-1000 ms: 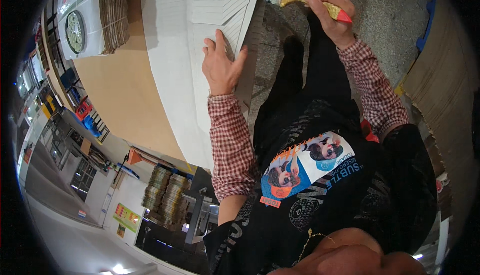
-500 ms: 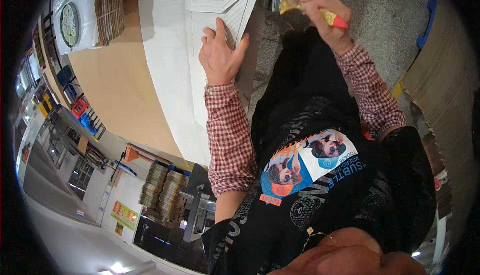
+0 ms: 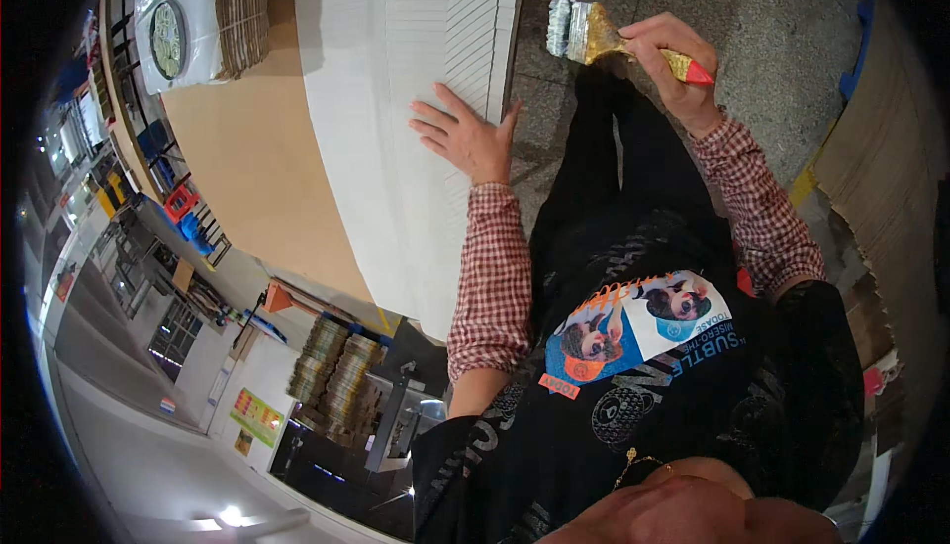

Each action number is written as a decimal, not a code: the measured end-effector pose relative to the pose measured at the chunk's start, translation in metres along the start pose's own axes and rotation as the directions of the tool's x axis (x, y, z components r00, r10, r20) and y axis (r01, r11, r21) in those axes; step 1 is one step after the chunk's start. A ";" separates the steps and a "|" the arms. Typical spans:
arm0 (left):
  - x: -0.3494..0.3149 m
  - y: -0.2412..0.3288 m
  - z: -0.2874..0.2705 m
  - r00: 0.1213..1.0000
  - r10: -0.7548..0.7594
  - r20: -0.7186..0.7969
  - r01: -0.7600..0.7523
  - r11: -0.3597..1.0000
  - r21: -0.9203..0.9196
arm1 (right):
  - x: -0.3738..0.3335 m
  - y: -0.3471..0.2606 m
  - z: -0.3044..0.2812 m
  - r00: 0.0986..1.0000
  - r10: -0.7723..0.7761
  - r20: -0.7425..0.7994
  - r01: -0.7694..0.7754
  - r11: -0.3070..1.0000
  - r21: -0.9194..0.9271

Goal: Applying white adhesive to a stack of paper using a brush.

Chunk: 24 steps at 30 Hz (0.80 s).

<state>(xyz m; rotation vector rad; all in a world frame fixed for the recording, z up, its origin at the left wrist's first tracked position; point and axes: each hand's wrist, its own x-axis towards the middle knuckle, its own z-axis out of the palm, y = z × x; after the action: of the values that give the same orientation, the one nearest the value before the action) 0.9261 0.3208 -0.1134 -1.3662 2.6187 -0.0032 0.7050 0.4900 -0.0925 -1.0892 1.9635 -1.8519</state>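
My right hand [image 3: 681, 67] is closed round the handle of a wide paintbrush [image 3: 596, 34] with a yellow body and a red handle end. The brush is held above the floor, its white-coated bristles to the left. My left hand [image 3: 467, 138] lies with fingers spread on a stack of white sheets [image 3: 381, 45], near the right edge. Rows of fine slanted lines run along the sheets by that edge. Both forearms wear red-checked sleeves.
Brown board [image 3: 237, 158] extends left of the white sheets. On it, at the upper left, a tied bundle of cardboard [image 3: 242, 15] stands by a white wrapped pack. Grey speckled floor [image 3: 762, 20] is at the right, with corrugated cardboard [image 3: 881, 148] beyond. Stacked bundles [image 3: 336, 371] stand lower left.
The left hand has shifted right and slightly down, toward the edge of the sheets. The loose overlapping sheet by it now lies in line with the stack. The brush remains in the right hand.
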 end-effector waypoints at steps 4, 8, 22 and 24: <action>0.012 -0.019 -0.017 0.992 0.124 0.039 -0.118 0.985 -0.124 | 0.000 0.005 0.010 0.999 -0.011 0.035 0.011 1.000 0.004; 0.029 -0.034 -0.036 0.979 0.174 0.107 -0.156 0.976 -0.153 | 0.008 0.013 0.018 0.995 -0.096 0.005 0.096 0.995 0.006; 0.043 -0.010 -0.065 0.946 0.252 0.204 -0.169 0.921 -0.352 | -0.011 0.008 0.017 0.989 -0.097 0.109 0.093 0.995 0.044; 0.042 -0.007 -0.064 0.945 0.260 0.201 -0.184 0.926 -0.330 | -0.012 0.020 0.016 0.988 -0.149 0.031 0.147 0.986 0.075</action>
<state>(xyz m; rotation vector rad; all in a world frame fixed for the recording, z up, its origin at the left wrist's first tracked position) 0.8978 0.2770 -0.0565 -1.0552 2.6217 0.5900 0.7163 0.4845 -0.1176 -1.2691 1.8252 -1.9453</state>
